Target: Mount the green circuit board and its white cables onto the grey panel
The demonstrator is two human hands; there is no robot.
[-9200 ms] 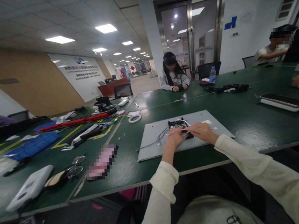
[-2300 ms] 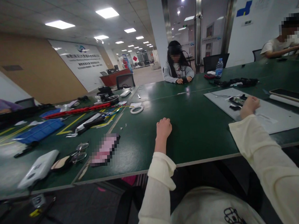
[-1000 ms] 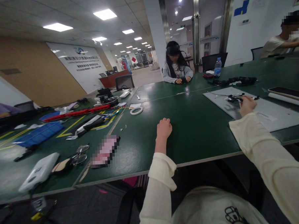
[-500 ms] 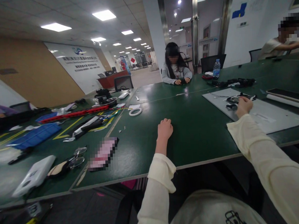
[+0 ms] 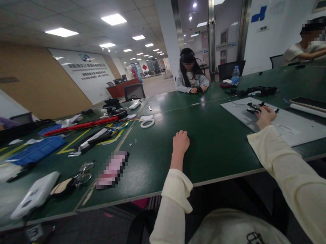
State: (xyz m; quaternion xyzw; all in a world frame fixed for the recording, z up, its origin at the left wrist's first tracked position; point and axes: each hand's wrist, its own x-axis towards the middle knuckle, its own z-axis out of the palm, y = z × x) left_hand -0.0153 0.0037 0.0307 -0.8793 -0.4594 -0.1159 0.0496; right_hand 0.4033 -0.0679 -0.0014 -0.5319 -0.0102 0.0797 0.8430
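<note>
My left hand rests on the bare green table as a loose fist, nothing showing in it. My right hand lies on a grey flat panel to my right. Its fingers are curled at the near edge of a small black circuit board with wires. What those fingers pinch is hidden behind the hand. Both arms wear cream sleeves.
A white tape roll, a pixelated pink object, a blue tray, a red bar and a white device lie to the left. A dark tablet lies right. One person sits opposite, another far right.
The grey panel moved from in front of me to my right. My left hand left it and rests still on the table. My right hand stays at the board, shifting slightly.
</note>
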